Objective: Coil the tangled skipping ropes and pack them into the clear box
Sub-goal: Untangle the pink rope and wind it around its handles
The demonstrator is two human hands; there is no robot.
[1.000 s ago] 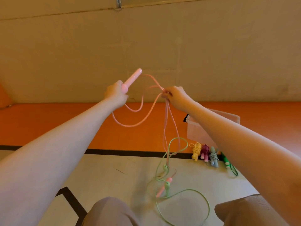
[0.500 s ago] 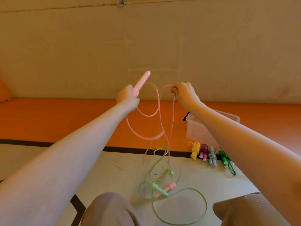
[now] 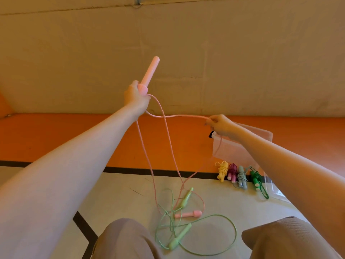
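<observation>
Clearly the pink rope (image 3: pixel 169 146) was the one in hand. The left hand (image 3: pixel 136 98) was raised, its fingers curled round the base of the pink handle (image 3: pixel 150 73), which stuck up and a little to the right, well above the floor. From that fist the cord ran nearly level to the right hand (image 3: pixel 221 125), where fingers and thumb pinched it; the right hand sat lower, just in front of the clear box (image 3: pixel 242 144). Two further pink strands dropped from the left fist towards the floor (image 3: pixel 121 199), crossing under the level span.

Down there the second pink handle (image 3: pixel 188 214) lay flat, caught among the loops of the green rope (image 3: pixel 196 230) between the knees. So the free length lay below both hands and nearer the left one. My judgement: the next wrap turned on the right hand carrying the cord back to the upright handle, and the green loops could have dragged along.

Four finished bundles (image 3: pixel 240 175) lay in a row on the floor beside the box, not yet packed.
</observation>
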